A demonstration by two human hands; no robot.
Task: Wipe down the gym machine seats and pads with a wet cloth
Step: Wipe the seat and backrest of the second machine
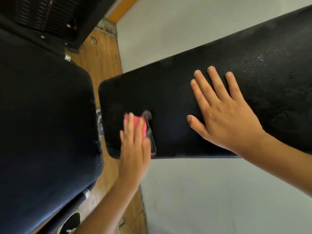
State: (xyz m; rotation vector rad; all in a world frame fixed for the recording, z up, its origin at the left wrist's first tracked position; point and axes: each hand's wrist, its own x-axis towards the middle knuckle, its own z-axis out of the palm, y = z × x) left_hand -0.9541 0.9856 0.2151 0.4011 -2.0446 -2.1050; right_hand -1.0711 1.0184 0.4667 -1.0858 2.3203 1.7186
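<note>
A long black bench pad (177, 92) runs from the middle of the view to the upper right, its far part speckled with droplets. My left hand (135, 146) lies flat with straight fingers on a pink and dark cloth (145, 125), pressing it onto the pad's near left end; the hand and cloth are blurred. My right hand (221, 112) rests open on the pad's middle, fingers spread and palm down. A second, larger black seat pad (43, 119) fills the left side.
Wooden floor (101, 54) shows between the two pads. A grey mat (219, 196) lies under the bench. A black machine frame with a weight stack (43, 16) stands at the top left. A shoe (70, 222) is at the bottom left.
</note>
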